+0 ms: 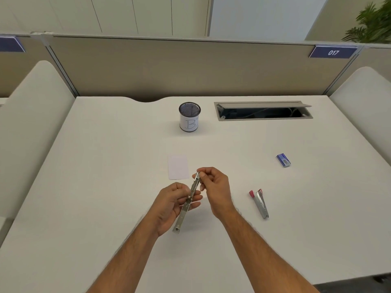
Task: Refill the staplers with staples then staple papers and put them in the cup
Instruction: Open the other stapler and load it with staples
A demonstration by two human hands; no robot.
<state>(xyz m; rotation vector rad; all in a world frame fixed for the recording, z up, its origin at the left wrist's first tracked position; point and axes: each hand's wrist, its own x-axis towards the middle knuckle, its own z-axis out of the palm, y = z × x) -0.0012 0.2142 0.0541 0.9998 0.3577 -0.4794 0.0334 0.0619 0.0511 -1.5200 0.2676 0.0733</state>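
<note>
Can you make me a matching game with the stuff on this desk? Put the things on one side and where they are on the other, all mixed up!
Things:
1. silver stapler
2. red stapler
3. blue staple box
4. mesh cup

Places:
A. far back on the desk, marked with a B
B. lying on the desk right of the hands
C. held opened out in both hands
D. alone on the desk, far right

Pairs: 1-C, 2-B, 3-D, 4-A
</note>
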